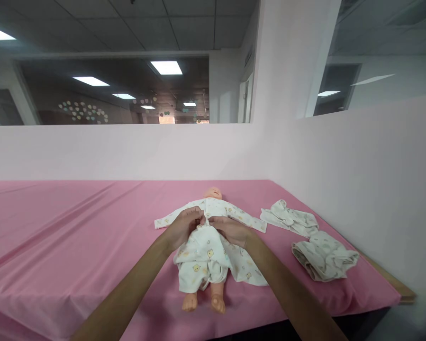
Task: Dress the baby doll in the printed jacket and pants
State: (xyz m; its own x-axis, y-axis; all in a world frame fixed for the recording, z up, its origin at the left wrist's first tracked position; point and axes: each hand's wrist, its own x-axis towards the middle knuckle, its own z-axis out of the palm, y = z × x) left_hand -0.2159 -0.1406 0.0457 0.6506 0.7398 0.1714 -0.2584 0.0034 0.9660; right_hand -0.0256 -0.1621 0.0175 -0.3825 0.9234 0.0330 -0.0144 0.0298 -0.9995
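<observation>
The left hand (188, 225) and right hand (230, 230) hide part of the printed clothing (208, 251); which bit they pinch is too small to tell. It covers the upper legs of the doll (217, 294). Both forearms (134, 279) are cut off near, the pink sheet (67, 237) at left.

The place looked like an institutional room, perhaps a childcare training room. A wide pane (127, 90) in the plain white wall (163, 151) showed a panelled ceiling (141, 33), flat light panels (166, 67) of the kind common in schools and offices, and a cluster of small heart-shaped decorations (83, 112). On the pink-draped counter (74, 227) lay a baby doll (218, 303) in printed infant clothes (210, 251), with pale patterned fabric (324, 258) heaped nearby, which suggested practice in infant care.
</observation>
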